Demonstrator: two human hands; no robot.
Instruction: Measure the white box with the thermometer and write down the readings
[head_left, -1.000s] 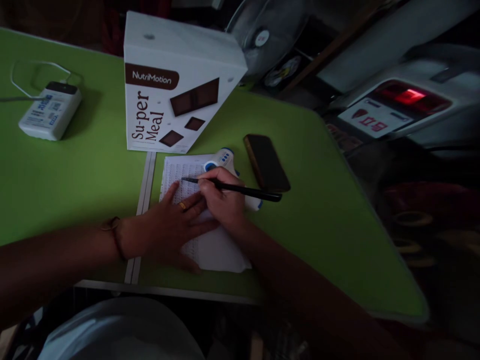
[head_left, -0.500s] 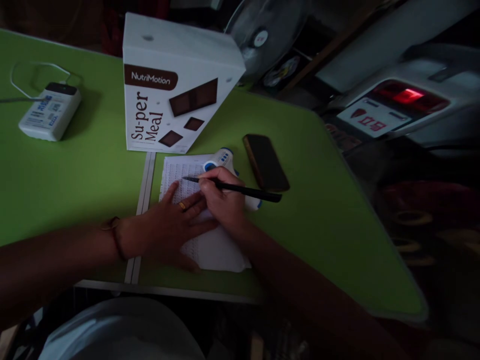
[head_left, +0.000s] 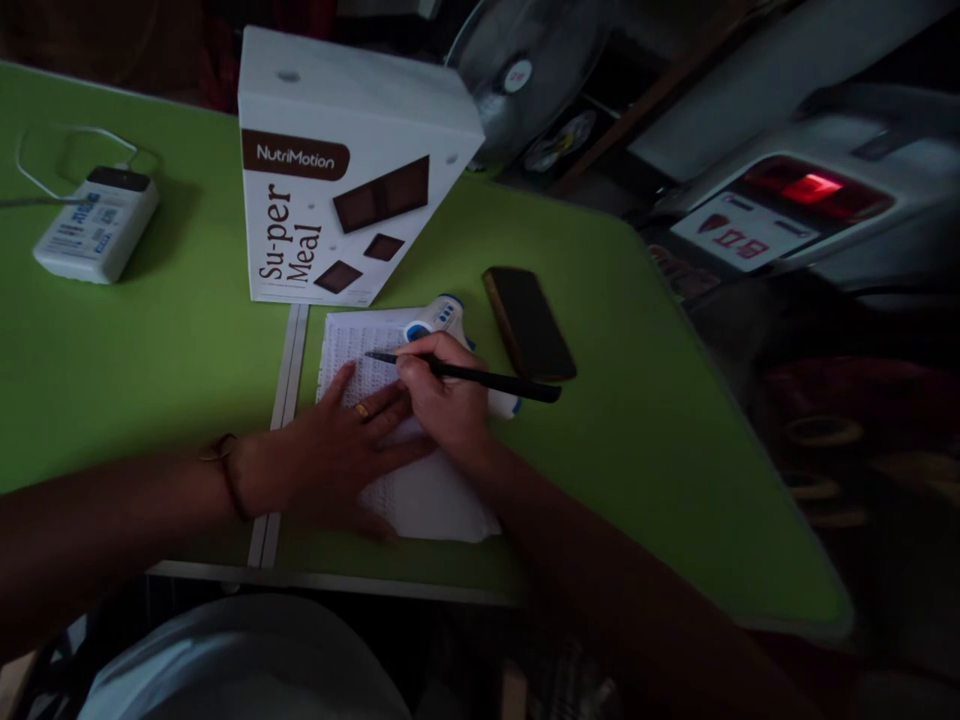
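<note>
My left hand (head_left: 345, 440) lies spread on a sheet of paper (head_left: 439, 500) printed with rows of small marks, a ring on one finger. In my right hand (head_left: 446, 395) is a black pen (head_left: 514, 383), gripped between thumb and fingers. Its tip points left and meets the paper, or hovers just over it, above the left fingers. Partly behind my right hand lies a white and blue handheld device (head_left: 442, 315), overlapping the paper; it looks like an infrared thermometer. The writing on the sheet is too small to read.
A tall white NutriMotion box (head_left: 300, 220) stands behind the paper on the green table (head_left: 622, 480). A dark phone (head_left: 529, 322) lies to the right. At the left is a white device (head_left: 97, 225) with a cable. A fan (head_left: 525, 80) stands beyond the table.
The whole view has shifted very slightly, with objects appearing a little further left. Both hands and the pen keep nearly the same place on the paper.
</note>
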